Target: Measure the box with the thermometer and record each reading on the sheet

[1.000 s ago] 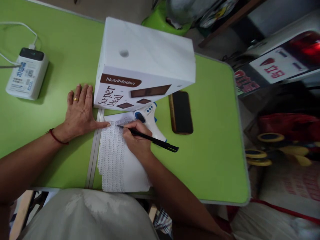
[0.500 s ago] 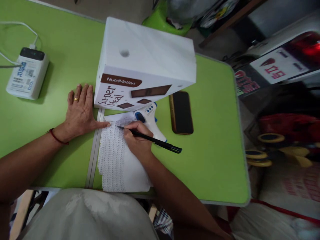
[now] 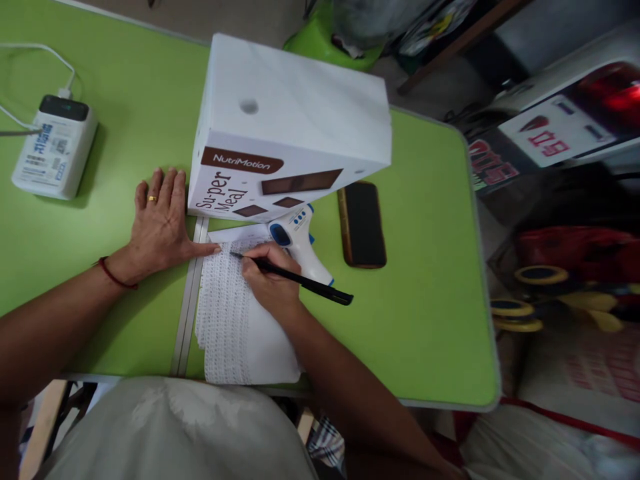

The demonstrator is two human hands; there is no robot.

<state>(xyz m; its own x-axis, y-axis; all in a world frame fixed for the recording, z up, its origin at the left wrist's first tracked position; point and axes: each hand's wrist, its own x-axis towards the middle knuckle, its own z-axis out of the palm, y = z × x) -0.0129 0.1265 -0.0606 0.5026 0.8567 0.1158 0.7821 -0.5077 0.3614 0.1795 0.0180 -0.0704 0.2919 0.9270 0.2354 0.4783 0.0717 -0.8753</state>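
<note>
Pen [image 3: 313,285] aslant in right hand [image 3: 273,288], left hand [image 3: 159,230] flat on table [image 3: 425,333]

Right hand [image 3: 273,280] has a black pen [image 3: 325,289] tip-down on some marked-up paper [image 3: 225,313], left hand [image 3: 159,230]'s lying flat on the table [image 3: 425,300]. Big white box [image 3: 300,100] sits just far of it.

Light in here: dim, diffuse. White box [image 3: 300,100]: top pale, faintly streaked. Left of box: power bank [image 3: 55,153], soft shadow alongside. Far right of box: red panel [image 3: 613,93], glinting; sack [image 3: 580,373], blurred.
</note>
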